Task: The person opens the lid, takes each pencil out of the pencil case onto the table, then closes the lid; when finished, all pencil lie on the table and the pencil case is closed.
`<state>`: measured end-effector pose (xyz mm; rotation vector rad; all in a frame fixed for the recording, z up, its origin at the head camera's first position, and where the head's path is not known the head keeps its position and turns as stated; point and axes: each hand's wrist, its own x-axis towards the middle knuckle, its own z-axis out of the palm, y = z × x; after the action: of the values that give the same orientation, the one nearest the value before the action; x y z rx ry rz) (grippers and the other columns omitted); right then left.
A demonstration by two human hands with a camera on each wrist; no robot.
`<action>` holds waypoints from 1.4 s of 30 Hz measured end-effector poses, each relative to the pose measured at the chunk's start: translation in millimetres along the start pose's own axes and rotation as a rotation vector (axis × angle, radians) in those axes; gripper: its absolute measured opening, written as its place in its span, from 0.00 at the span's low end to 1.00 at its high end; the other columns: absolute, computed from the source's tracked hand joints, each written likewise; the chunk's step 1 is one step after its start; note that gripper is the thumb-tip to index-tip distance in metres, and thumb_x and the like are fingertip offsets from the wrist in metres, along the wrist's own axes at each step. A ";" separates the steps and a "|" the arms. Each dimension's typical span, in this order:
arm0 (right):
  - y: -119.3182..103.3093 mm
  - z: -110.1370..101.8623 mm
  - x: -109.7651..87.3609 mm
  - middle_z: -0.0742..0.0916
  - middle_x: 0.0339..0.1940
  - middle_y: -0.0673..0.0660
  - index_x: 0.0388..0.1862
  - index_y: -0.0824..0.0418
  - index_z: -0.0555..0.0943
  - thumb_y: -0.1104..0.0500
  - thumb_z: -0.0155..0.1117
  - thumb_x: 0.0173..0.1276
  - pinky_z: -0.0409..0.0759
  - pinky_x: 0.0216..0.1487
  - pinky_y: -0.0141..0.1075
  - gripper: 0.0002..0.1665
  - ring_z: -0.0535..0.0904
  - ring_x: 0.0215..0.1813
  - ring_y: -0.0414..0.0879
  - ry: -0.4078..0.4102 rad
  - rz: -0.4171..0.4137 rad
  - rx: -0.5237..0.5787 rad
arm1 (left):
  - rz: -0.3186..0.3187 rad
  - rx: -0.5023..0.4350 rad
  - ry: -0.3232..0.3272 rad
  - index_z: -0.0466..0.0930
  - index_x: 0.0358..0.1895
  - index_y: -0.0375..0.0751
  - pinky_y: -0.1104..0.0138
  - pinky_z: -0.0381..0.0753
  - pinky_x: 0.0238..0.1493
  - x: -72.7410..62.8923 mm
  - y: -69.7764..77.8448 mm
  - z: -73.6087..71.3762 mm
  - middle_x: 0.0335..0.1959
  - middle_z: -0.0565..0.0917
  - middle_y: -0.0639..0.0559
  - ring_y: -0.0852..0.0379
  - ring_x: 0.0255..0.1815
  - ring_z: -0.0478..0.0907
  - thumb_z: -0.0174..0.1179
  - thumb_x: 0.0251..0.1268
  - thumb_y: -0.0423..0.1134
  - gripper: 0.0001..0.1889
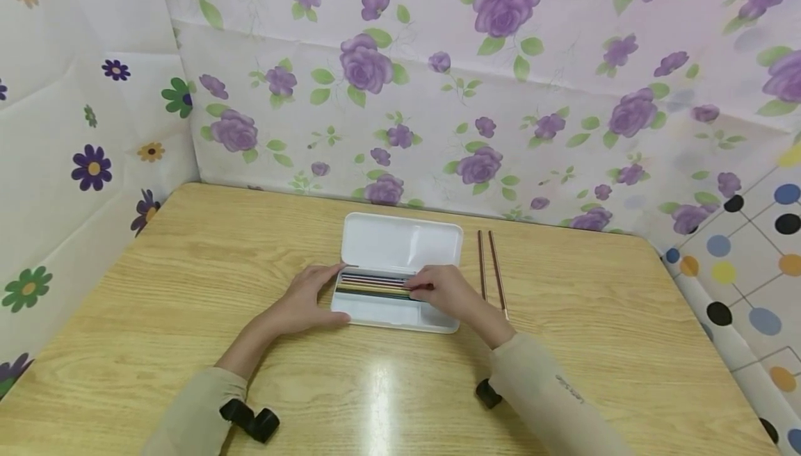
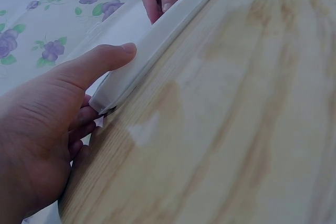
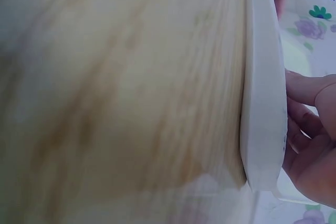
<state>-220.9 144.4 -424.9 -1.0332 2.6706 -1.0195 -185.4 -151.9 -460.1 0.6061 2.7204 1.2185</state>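
Note:
An opened white pencil case (image 1: 383, 314) lies on the table, its lid (image 1: 382, 237) tipped back toward the wall. Several slim coloured pencils (image 1: 370, 287) lie side by side along the case's back half. My left hand (image 1: 308, 302) holds the case's left end, thumb at the front wall and fingers round the back corner. In the left wrist view, that thumb (image 2: 107, 59) lies against the case's outer wall. My right hand (image 1: 446, 292) reaches over the case's right part, fingertips pinching at the pencils' right ends. From the right wrist view, the case wall (image 3: 264, 93) hides those fingertips.
Two slim brown sticks (image 1: 496, 261) with a pale lower end lie on the wooden table (image 1: 594, 317), right of the case. Flower-patterned sheets (image 1: 438, 94) cover the walls behind and beside it. Black wrist devices (image 1: 250, 420) sit at both sleeves.

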 end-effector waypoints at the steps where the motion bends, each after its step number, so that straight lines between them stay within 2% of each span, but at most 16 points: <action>1: 0.2 0.3 0.7 0.87 0.36 0.55 0.42 0.66 0.87 0.69 0.68 0.62 0.78 0.37 0.29 0.09 0.81 0.37 0.43 -0.004 -0.004 -0.008 | 0.001 0.001 0.002 0.59 0.74 0.39 0.38 0.58 0.61 0.1 0.0 -0.1 0.66 0.66 0.38 0.38 0.67 0.56 0.73 0.47 0.57 0.51; 11: -1.6 1.5 5.6 0.86 0.34 0.56 0.42 0.67 0.87 0.71 0.65 0.64 0.77 0.35 0.28 0.09 0.80 0.36 0.44 -0.064 -0.048 -0.126 | 0.001 0.000 0.000 0.59 0.74 0.38 0.39 0.58 0.62 -0.1 0.4 -0.5 0.65 0.66 0.38 0.38 0.66 0.57 0.73 0.47 0.57 0.51; 22: -8.0 2.8 4.4 0.84 0.32 0.55 0.42 0.66 0.87 0.72 0.63 0.65 0.79 0.38 0.34 0.10 0.80 0.36 0.46 -0.059 -0.049 -0.226 | -0.004 0.000 0.003 0.60 0.73 0.38 0.41 0.58 0.62 0.3 1.9 -0.7 0.65 0.66 0.38 0.39 0.66 0.57 0.74 0.47 0.56 0.51; 29: -9.0 1.1 3.8 0.84 0.35 0.57 0.42 0.68 0.85 0.74 0.60 0.65 0.80 0.43 0.37 0.10 0.81 0.40 0.49 -0.055 -0.027 -0.216 | -0.011 -0.005 0.003 0.59 0.73 0.36 0.40 0.57 0.63 -0.3 3.3 -1.0 0.65 0.65 0.37 0.39 0.66 0.57 0.74 0.47 0.55 0.51; 36: -11.9 -1.9 4.9 0.86 0.40 0.58 0.43 0.68 0.84 0.73 0.58 0.68 0.79 0.49 0.41 0.10 0.81 0.46 0.50 -0.019 0.059 -0.136 | -0.004 -0.007 0.000 0.59 0.73 0.35 0.40 0.57 0.62 0.0 3.8 -0.8 0.65 0.65 0.37 0.38 0.66 0.57 0.74 0.47 0.55 0.52; 42: -13.3 -11.5 3.7 0.85 0.42 0.56 0.45 0.66 0.83 0.72 0.58 0.69 0.80 0.45 0.38 0.10 0.81 0.45 0.48 0.033 0.113 -0.046 | 0.006 -0.001 0.004 0.59 0.73 0.35 0.40 0.57 0.62 0.4 3.5 -1.1 0.64 0.67 0.38 0.39 0.65 0.58 0.74 0.47 0.54 0.51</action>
<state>-219.9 141.2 -407.3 -0.8694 2.7552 -0.9662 -185.0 -150.4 -456.7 0.6125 2.7231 1.2243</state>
